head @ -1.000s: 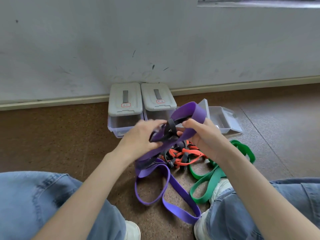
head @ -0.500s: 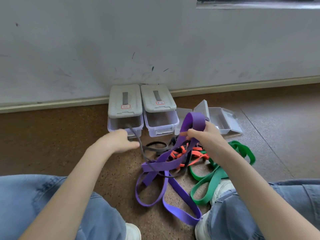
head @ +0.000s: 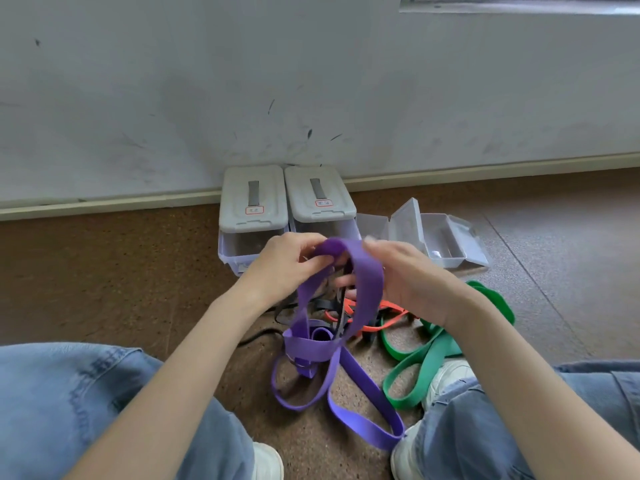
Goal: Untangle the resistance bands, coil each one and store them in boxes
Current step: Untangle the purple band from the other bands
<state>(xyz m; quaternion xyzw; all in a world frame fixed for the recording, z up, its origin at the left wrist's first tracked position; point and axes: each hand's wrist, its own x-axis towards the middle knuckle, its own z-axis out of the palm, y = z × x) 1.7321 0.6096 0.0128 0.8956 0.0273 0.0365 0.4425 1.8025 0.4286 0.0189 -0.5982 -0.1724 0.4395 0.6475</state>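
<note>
- Purple band [head: 370, 285], wide and flat, held up in a loop between both hands at frame centre; its lower lengths trail to the floor [head: 138, 271] toward 6 o'clock and end by the right shoe [head: 403, 459].
- Left hand [head: 287, 268] at 9 o'clock of the loop, fingers curled round the top of the purple band, thumb pinching it.
- Right hand [head: 412, 282] at 3 o'clock of the loop, fingers bent round the band's right strand; fingertips show through the loop.
- Black band [head: 341, 311], thin, runs down through the purple loop, tangled with it; more black lies on the floor at 7 o'clock of the hands.
- Orange band [head: 384, 325] on the floor under the right hand, mixed in with the black one.
- Green band [head: 433, 355] on the floor at 4 o'clock of the hands, looped, one end touching the right shoe area, partly hidden by the right forearm.
- Two grey-lidded boxes [head: 254, 199] side by side against the wall [head: 311, 81] at 12 o'clock, lids on, clear fronts, partly hidden by the hands.
- Clear boxes [head: 446, 237] just right of them at 1 o'clock, lids hinged open.
- Jeans [head: 62, 403] on both knees at the bottom corners; left shoe [head: 266, 462] at 6 o'clock.
</note>
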